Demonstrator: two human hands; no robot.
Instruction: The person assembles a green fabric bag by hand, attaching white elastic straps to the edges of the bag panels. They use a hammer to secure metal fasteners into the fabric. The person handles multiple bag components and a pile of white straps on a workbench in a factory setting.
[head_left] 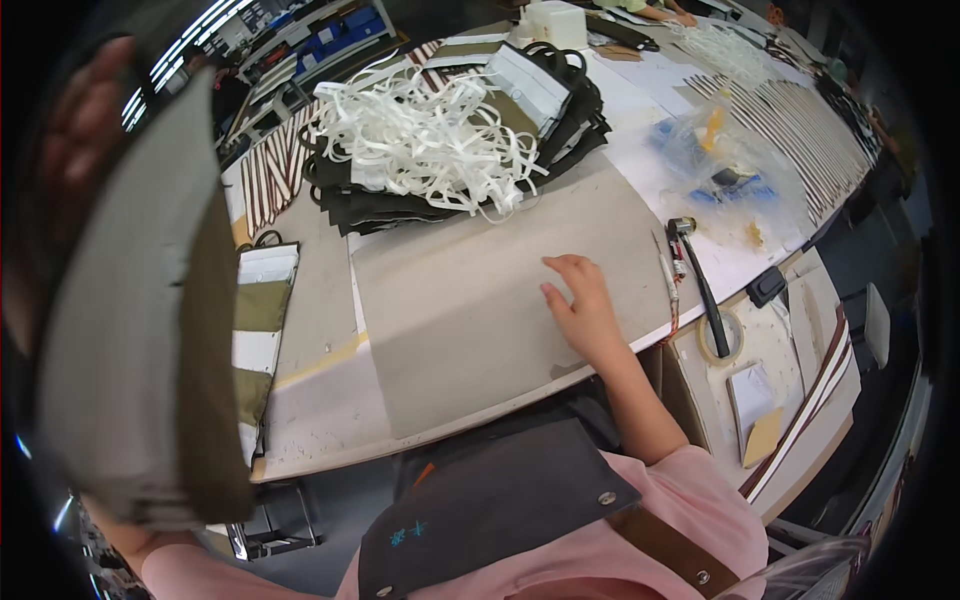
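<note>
The large flat grey-and-olive fabric panel (150, 300) is raised close to the camera at the left of the view, held upright, well above the tabletop (320, 400). The left hand (85, 120) holds its upper edge, fingers curled over the top in a closed grip on the cloth; the hand is blurred at the rim. The right hand (585, 310) reaches forward from a bare forearm and lies palm down on the broad grey felt-like sheet (470, 310) spread across the tabletop, fingers spread flat, its grip released and holding nothing. Beyond the sheet lies a loose tangle of white plastic strips (420, 140) on a stack of dark fabric pieces (380, 210). Right of the hand a black-handled hammer (700, 285) lies near the tabletop's edge, beside a roll of tape (722, 338)
</note>
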